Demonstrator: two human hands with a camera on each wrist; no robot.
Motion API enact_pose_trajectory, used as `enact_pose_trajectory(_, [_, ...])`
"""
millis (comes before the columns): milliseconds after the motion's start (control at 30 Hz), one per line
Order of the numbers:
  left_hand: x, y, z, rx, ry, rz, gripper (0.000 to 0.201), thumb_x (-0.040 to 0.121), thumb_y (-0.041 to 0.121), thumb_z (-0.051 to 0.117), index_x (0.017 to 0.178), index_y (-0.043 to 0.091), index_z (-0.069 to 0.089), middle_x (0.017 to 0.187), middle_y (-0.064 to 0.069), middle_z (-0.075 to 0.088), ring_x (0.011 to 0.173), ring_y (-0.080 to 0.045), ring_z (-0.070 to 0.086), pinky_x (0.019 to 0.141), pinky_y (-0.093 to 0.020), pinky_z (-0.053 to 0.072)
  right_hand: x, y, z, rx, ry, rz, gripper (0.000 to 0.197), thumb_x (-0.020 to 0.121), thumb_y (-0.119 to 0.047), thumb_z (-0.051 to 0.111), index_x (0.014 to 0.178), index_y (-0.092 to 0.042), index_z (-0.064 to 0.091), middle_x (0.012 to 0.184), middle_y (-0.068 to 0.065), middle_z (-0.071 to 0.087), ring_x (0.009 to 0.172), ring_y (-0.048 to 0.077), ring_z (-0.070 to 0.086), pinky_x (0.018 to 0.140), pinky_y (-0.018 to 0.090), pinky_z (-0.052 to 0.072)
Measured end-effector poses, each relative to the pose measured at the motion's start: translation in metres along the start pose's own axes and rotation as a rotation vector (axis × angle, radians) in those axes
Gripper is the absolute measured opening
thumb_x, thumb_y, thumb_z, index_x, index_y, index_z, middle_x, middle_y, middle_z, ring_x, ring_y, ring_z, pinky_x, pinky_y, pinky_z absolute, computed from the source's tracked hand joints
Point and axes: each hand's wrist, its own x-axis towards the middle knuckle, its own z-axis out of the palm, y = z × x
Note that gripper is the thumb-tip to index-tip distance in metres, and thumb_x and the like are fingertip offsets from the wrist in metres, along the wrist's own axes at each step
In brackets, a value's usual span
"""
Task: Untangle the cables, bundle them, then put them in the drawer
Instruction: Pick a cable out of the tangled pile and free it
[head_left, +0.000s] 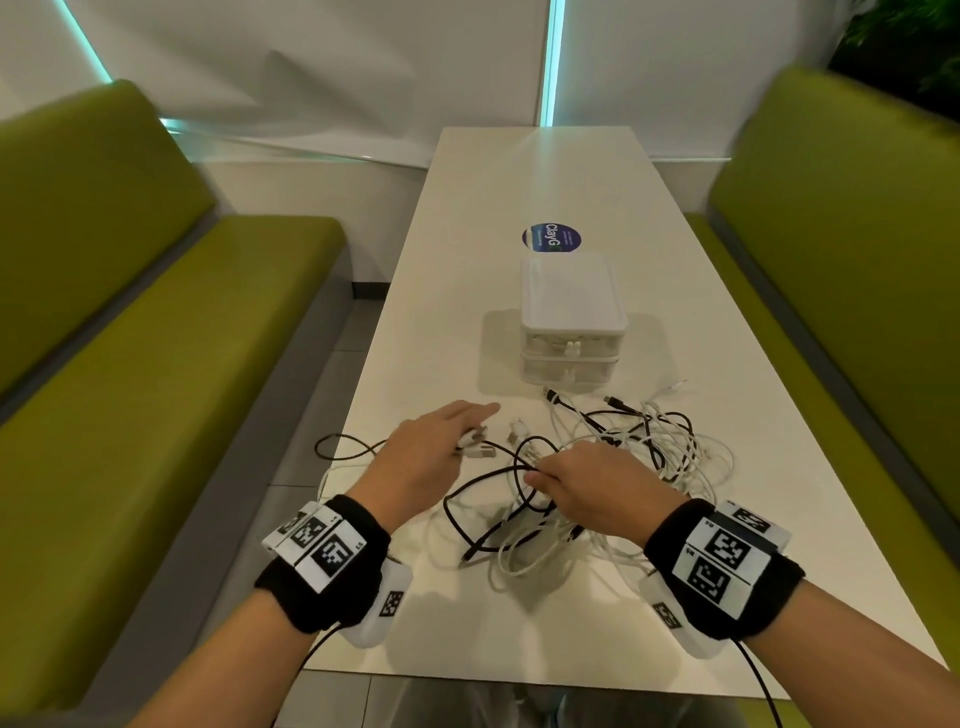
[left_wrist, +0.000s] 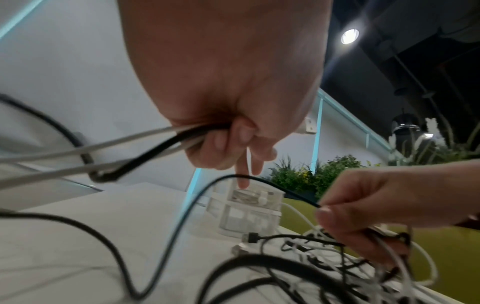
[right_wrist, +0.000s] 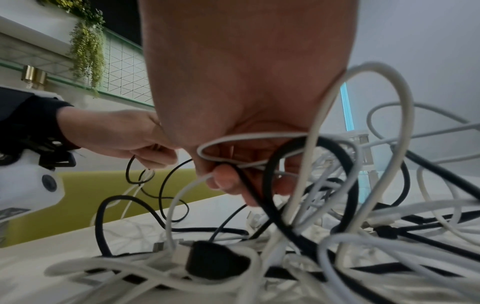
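Note:
A tangle of black and white cables (head_left: 613, 457) lies on the white table (head_left: 519, 197), in front of a small clear two-drawer unit (head_left: 569, 322) with both drawers closed. My left hand (head_left: 470, 431) hovers at the tangle's left edge. In the left wrist view the curled left fingers (left_wrist: 221, 139) grip two white strands and a black one, with two fingers pointing out. My right hand (head_left: 535, 475) is over the middle of the heap, and its thumb and fingers (right_wrist: 226, 181) pinch a black cable (right_wrist: 259, 197) with a white strand beside it. The drawer unit (left_wrist: 249, 211) stands just behind.
Green benches (head_left: 156, 322) (head_left: 841, 249) run along both sides of the narrow table. A round blue sticker (head_left: 550, 238) lies beyond the drawer unit. One black cable loop (head_left: 337, 447) reaches the table's left edge. Loose plug ends (head_left: 623, 402) lie near the drawers.

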Motion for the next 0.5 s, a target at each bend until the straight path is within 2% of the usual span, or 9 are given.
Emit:
enact_pose_trajectory(67, [-0.001, 0.013, 0.009, 0.041, -0.063, 0.079, 0.07, 0.082, -0.005, 0.041, 0.138, 0.036, 0.046, 0.13, 0.013, 0.056, 0.106, -0.018, 0.06, 0.087, -0.041, 0.049, 0.001, -0.003, -0.001, -0.021, 0.015, -0.009, 0.039, 0.103, -0.047, 0.03, 0.088, -0.02, 0.054, 0.084, 0.007, 0.059, 0.079, 0.027, 0.057, 0.064, 0.032, 0.037])
enact_pose_trajectory(133, [0.0, 0.021, 0.017, 0.145, -0.134, 0.098, 0.055, 0.083, 0.0, 0.043, 0.127, 0.031, 0.053, 0.117, 0.007, 0.062, 0.1, -0.023, 0.06, 0.081, -0.043, 0.048, 0.003, -0.004, -0.002, -0.053, 0.047, -0.028, 0.038, 0.103, -0.043, 0.034, 0.103, -0.017, 0.061, 0.092, 0.012, 0.064, 0.085, 0.031, 0.061, 0.064, 0.032, 0.039])
enact_pose_trajectory(200, [0.001, 0.024, 0.021, 0.232, -0.147, 0.07, 0.037, 0.086, 0.006, 0.046, 0.115, 0.026, 0.056, 0.106, 0.003, 0.064, 0.094, -0.028, 0.06, 0.075, -0.042, 0.046, 0.002, -0.004, -0.002, -0.07, 0.063, -0.042, 0.032, 0.101, -0.037, 0.039, 0.105, -0.017, 0.064, 0.09, 0.011, 0.065, 0.084, 0.031, 0.062, 0.063, 0.031, 0.04])
enact_pose_trajectory(267, [0.001, 0.026, 0.021, 0.244, -0.126, 0.056, 0.029, 0.086, 0.007, 0.046, 0.107, 0.024, 0.055, 0.098, 0.0, 0.065, 0.089, -0.03, 0.058, 0.071, -0.041, 0.045, 0.001, -0.002, -0.001, -0.068, 0.069, -0.049, 0.03, 0.1, -0.036, 0.041, 0.098, -0.017, 0.064, 0.08, 0.008, 0.062, 0.077, 0.029, 0.06, 0.059, 0.03, 0.038])
enact_pose_trajectory(367, [0.0, 0.025, 0.017, 0.184, -0.087, 0.044, 0.028, 0.085, 0.006, 0.045, 0.104, 0.024, 0.056, 0.096, 0.0, 0.067, 0.086, -0.031, 0.058, 0.072, -0.041, 0.045, -0.001, 0.001, 0.0, -0.066, 0.044, -0.035, 0.033, 0.099, -0.04, 0.045, 0.08, -0.014, 0.055, 0.065, 0.001, 0.048, 0.067, 0.026, 0.051, 0.051, 0.029, 0.031])
enact_pose_trajectory(500, [0.0, 0.016, 0.005, 0.068, -0.039, -0.045, 0.028, 0.084, 0.003, 0.043, 0.091, 0.028, 0.053, 0.089, 0.001, 0.067, 0.083, -0.027, 0.058, 0.071, -0.038, 0.046, -0.004, 0.004, -0.001, -0.048, 0.014, 0.001, 0.04, 0.099, -0.043, 0.045, 0.065, -0.023, 0.04, 0.062, -0.004, 0.043, 0.06, 0.018, 0.044, 0.05, 0.028, 0.03])
